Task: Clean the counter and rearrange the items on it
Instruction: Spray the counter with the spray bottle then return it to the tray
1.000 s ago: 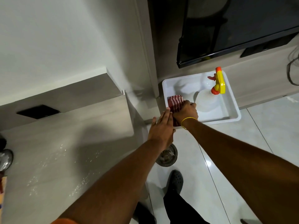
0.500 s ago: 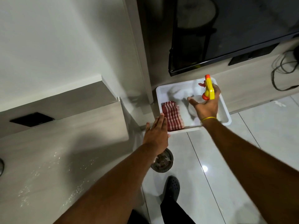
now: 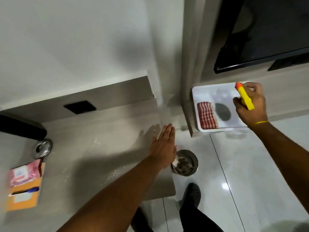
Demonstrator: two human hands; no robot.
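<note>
**Over the tray, bottle in the right hand, counter off to the left**

Above the white tray [image 3: 199, 91] my right hand [image 3: 250, 106] is curled around the spray bottle [image 3: 245, 98]. Fingers wrap its yellow-and-orange head, which runs from the orange tip at the far upper left down toward my palm. The clear body below is a blur against the tray, so I cannot tell how full it is, nor whether a finger rests on a trigger.

Left hand [image 3: 163, 146] is flat and spread, fingers straight and together, holding nothing. It hovers over the right end of the counter [image 3: 93, 131], close to the surface; contact I cannot confirm.

The relation that matters: the counter lies to the left of the bottle and nearer to me, across the gap and corner post. Scattered white specks [image 3: 112, 176] mark the grey top, from mid-surface toward the near edge. The left hand is much nearer the dirt; the right has the sprayer. My judgement: the bottle must swing leftward before it is any use.

The checked cloth [image 3: 207, 115] lies folded in the tray's left part, beside a dark oval shadow, apart from both hands. It will need collecting for the wipe.

At the counter's left end: a pink packet [image 3: 23, 173] on an orange envelope [image 3: 25, 195], a round metal piece [image 3: 41, 148]. A steel bowl [image 3: 185, 162] sits on the floor just past the counter's edge.
</note>
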